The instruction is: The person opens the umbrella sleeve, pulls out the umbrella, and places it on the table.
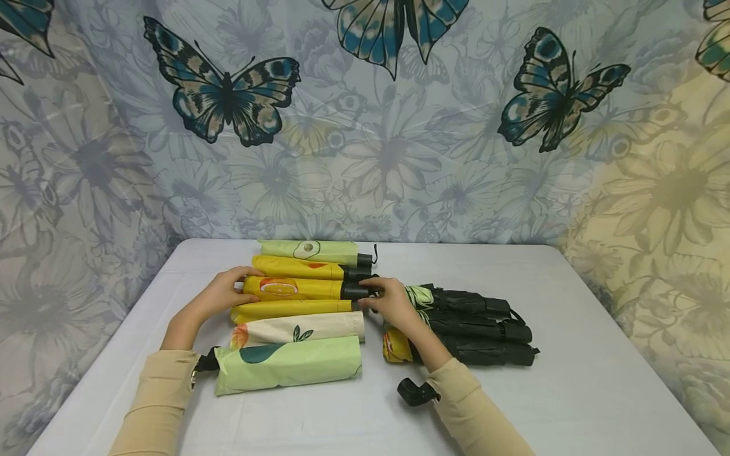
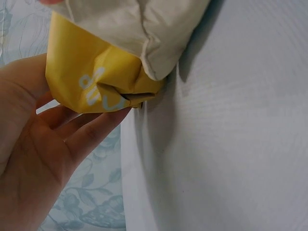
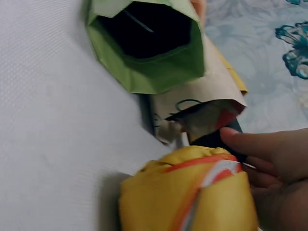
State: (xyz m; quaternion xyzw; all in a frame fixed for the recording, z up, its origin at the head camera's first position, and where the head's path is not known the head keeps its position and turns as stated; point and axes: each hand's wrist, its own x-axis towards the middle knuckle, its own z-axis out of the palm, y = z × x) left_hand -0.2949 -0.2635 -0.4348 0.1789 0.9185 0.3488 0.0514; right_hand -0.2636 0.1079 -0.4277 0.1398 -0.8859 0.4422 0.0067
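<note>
Several folded umbrellas and sleeves lie in a column at the table's middle left. My left hand (image 1: 225, 291) holds the left end of a yellow umbrella (image 1: 312, 289) with an orange-slice print, thumb and fingers on opposite sides. At its right end, the fingers of my right hand (image 1: 395, 305) pinch the black handle (image 1: 353, 291). In the left wrist view, yellow fabric (image 2: 91, 67) lies between thumb and fingers, partly under cream cloth (image 2: 139, 24). My right thumb touches a black part (image 3: 207, 139) beside the cream sleeve's open mouth in the right wrist view.
Behind lie another yellow umbrella (image 1: 299, 267) and an avocado-print one (image 1: 336, 252). Nearer are a yellow one (image 1: 296, 309), a cream sleeve (image 1: 331, 327) and a green sleeve (image 1: 308, 364) with an open end. Several black folded umbrellas (image 1: 479, 329) lie right, beside my right forearm.
</note>
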